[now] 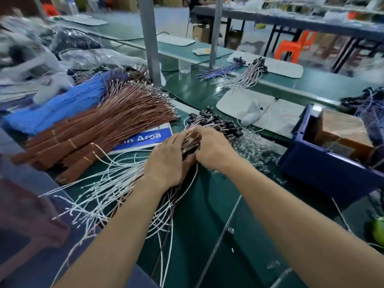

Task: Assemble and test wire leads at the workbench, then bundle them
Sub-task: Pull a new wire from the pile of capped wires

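Lying slantwise between both hands, the bundle of wire leads (190,139) sits just above the green workbench (203,225). Its white tails (108,192) fan out to the lower left past the left wrist. Its middle is covered by the left hand (168,161) and the right hand (212,148). Its black caps (216,121) stick out beyond the fingers on the far side.

From the left, there is one pack of blue wires (56,111). Next to it lie brown wire bundles (93,129) tied with bands, overlapping too much to count. One blue sign (143,140) lies partly under their tips. One bundle of leads is held, by two hands. Two metal posts (149,38) rise behind, and two smaller lead bundles (247,75) lie beyond them. Further right are a scatter of clear plastic pieces (253,146), one white pad (268,113) and one blue bin (324,163).

The left hand lies palm down with its fingers curled round the bundle from the left. The right hand's fingers curl over the bundle from the right, knuckles up, close against the left hand's fingertips. Both thumbs are hidden.
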Demonstrator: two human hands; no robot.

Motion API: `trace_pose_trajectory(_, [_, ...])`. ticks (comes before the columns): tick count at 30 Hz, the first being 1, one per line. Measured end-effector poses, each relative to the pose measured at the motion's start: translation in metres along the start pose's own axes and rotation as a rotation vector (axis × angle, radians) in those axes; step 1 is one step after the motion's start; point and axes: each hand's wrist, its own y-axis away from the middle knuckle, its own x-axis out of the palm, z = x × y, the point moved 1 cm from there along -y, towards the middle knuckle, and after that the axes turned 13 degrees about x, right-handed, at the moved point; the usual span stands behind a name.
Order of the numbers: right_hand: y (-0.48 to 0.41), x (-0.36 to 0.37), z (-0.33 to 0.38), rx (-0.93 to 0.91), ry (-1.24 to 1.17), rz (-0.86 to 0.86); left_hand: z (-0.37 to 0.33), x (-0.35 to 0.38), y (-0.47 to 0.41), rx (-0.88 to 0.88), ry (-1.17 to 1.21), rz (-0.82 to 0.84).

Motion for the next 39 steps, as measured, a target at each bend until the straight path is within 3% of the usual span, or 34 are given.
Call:
trace_pose_trajectory(4, [-0.005,-0.013,0.007,-0.028,0.112,-0.090,0.000,0.000,0.004,-0.002,0.024,-0.094])
trace_pose_trajectory(8, [0.002,-0.008,0.010,-0.240,0.294,-0.102,-0.001,-0.002,0.005,-0.019,0.036,-0.194])
trace_pose_trajectory(13, [0.001,-0.007,0.008,-0.232,0.328,-0.209,-0.002,-0.006,0.006,-0.055,0.069,-0.277])
trace_pose_trajectory(22, [0.006,-0.020,0.006,-0.258,0.107,-0.350,0.002,-0.011,0.007,-0.068,0.145,-0.432])
trace_pose_trajectory(27, [0.010,-0.026,0.002,-0.184,0.069,-0.324,-0.003,-0.014,0.007,-0.102,0.113,-0.454])
trace_pose_trajectory(34, [0.032,-0.058,0.013,-0.187,-0.069,-0.280,-0.008,-0.022,0.016,-0.020,-0.200,-0.529])
trace_pose_trajectory(37, [0.048,-0.080,0.017,-0.145,-0.097,-0.283,-0.012,-0.025,0.017,0.043,-0.130,-0.548])
trace_pose_trajectory(39, [0.059,-0.098,0.010,-0.081,-0.182,-0.226,-0.014,-0.029,0.019,0.075,0.070,-0.560])
